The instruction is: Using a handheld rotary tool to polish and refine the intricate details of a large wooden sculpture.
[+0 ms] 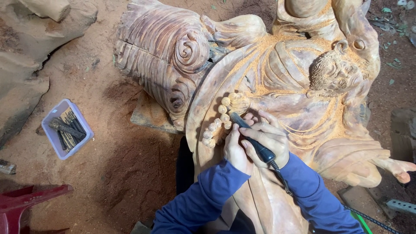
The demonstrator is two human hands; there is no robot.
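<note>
Right hand (pixel 269 141) grips the black rotary carving tool (pixel 251 136) pen-style, left hand (pixel 236 149) closed alongside bracing it, tip steady at the wooden statue's (pixel 299 91) carved beads (pixel 223 115).

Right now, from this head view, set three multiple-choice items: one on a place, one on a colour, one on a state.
1. Where does the tool tray lie?
A. on the sawdust floor, left of the carving
B. on top of the carving
C. on the red stool

2. What colour are the sleeves?
A. red
B. blue
C. white

3. How is the black corded rotary tool held?
A. lying loose on the floor
B. in the left hand alone
C. gripped by the right hand, left hand beside it, tip at the carved beads

A: it sits on the ground. B: both are blue. C: fingers wrap it.
</note>
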